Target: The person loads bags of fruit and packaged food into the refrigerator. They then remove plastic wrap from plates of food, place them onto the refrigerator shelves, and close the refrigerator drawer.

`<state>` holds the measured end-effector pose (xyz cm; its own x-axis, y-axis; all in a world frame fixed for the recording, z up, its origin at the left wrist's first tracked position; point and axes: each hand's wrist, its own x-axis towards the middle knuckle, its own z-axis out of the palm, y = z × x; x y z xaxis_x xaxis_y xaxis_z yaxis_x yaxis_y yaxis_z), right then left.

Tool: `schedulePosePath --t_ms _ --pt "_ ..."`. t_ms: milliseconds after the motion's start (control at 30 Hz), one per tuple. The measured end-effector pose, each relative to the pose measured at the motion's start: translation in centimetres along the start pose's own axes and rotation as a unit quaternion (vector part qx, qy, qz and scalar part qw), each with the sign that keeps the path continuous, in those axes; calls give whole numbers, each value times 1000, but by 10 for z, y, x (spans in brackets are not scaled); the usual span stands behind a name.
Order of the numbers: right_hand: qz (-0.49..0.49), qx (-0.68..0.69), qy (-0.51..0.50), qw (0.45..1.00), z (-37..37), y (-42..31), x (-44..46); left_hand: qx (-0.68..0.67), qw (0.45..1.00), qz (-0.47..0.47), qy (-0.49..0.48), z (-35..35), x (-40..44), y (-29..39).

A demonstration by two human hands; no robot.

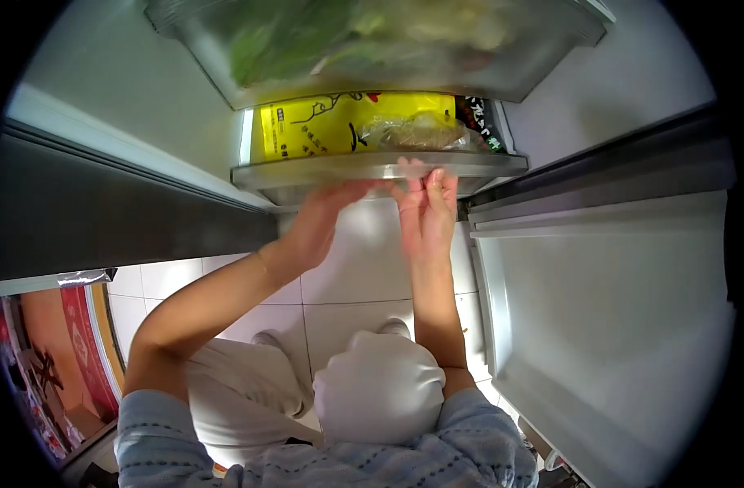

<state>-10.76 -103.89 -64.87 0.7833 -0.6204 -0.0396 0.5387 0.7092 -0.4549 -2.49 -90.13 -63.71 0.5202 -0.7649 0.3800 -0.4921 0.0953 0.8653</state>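
Observation:
A lower fridge drawer [323, 172] with a translucent front is partly pulled out below my view of an upper drawer. In it lie a yellow printed bag [319, 130], a clear plastic bag [425, 134] with something brownish inside, and a black package [479, 118] with white and red characters. My right hand [426, 207] is at the drawer's front edge, palm turned up, with its fingers and thumb against the lip. To its left, my left hand [331, 211] is blurred; its fingers stretch rightward along the drawer's underside, and contact is hard to make out.
Overhead, an upper drawer [372, 69] holds leafy greens in plastic. Dark door panels [128, 187] flank the left side, and an open white door [600, 309] stands at the right. Below are white floor tiles [355, 268]. A red box [87, 342] is at lower left.

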Motion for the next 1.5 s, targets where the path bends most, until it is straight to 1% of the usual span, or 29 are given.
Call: schedulePosePath --t_ms 33,67,100,133,200,300,333,400,500,633,700,800,833,867,900,933,967,1000,1067,1100,1133,1167,1233,1267,1333,1367,1433,1467,1500 --pt "1 -12 -15 1000 -1 -1 0 2 1000 2 0 2 2 3" --pt "2 -11 -17 1000 -3 0 0 -131 983 -119 56 7 3 7" --pt "-3 -16 -18 1000 -5 0 0 -259 932 -229 109 12 3 15" --pt "-8 -20 -17 1000 -6 2 3 -256 934 -222 108 12 5 13" --pt "-13 -15 -21 1000 -5 4 13 -266 902 -311 137 10 18 5" --pt "-3 -28 -9 1000 17 3 47 -304 893 -281 176 0 50 -2" --pt "7 -34 -4 999 20 4 52 -305 893 -281 176 -1 51 -5" --pt "4 -46 -7 999 22 4 68 -331 869 -304 204 -3 64 -13" --pt "11 -44 -28 999 22 8 82 -309 871 -299 237 -2 71 -25" --pt "23 -47 -20 998 21 12 88 -320 874 -291 221 -9 77 -35" --pt "21 -51 -11 998 25 11 90 -260 885 -327 204 -13 81 -24" --pt "36 -53 -8 998 22 8 89 -281 896 -297 172 -16 82 -22" --pt "67 -79 15 994 22 4 90 -284 896 -297 167 -14 81 -22" --pt "98 -105 40 989 23 0 89 -279 912 -250 170 -12 77 -22" --pt "126 -132 59 982 22 -3 86 -273 925 -203 170 -14 74 -11" --pt "118 -131 60 983 32 -10 82 -274 927 -199 163 -20 77 10" --pt "187 -162 135 959 41 -17 76 -201 908 -358 83 -26 81 32" --pt "252 -190 207 926 54 -25 71 -116 858 -501 2 -32 86 53" --pt "230 -267 264 898 85 -40 52 -222 820 -527 35 -28 75 56" --pt "222 -264 263 901 93 -48 44 -158 880 -447 -23 -32 69 62" --pt "240 -229 260 907 98 -62 38 -91 923 -364 -81 -37 70 80" --pt "253 -196 255 912 105 -74 26 -91 925 -359 -87 -39 69 101" --pt "251 -155 267 917 141 -105 -7 -259 836 -484 4 -45 78 163" --pt "256 -114 274 920 159 -120 -25 -260 838 -479 -4 -47 78 182" --pt "237 -60 268 932 206 -152 -75 -297 784 -544 -41 -53 75 221" --pt "238 -62 280 928 232 -167 -100 -291 787 -541 -55 -55 72 243" --pt "234 -63 306 921 281 -194 -156 -353 749 -558 -54 -55 72 298" --pt "240 -66 320 914 300 -203 -185 -343 750 -558 -89 -55 72 325" --pt "245 -59 330 910 321 -214 -214 -385 745 -537 -93 -58 72 356"
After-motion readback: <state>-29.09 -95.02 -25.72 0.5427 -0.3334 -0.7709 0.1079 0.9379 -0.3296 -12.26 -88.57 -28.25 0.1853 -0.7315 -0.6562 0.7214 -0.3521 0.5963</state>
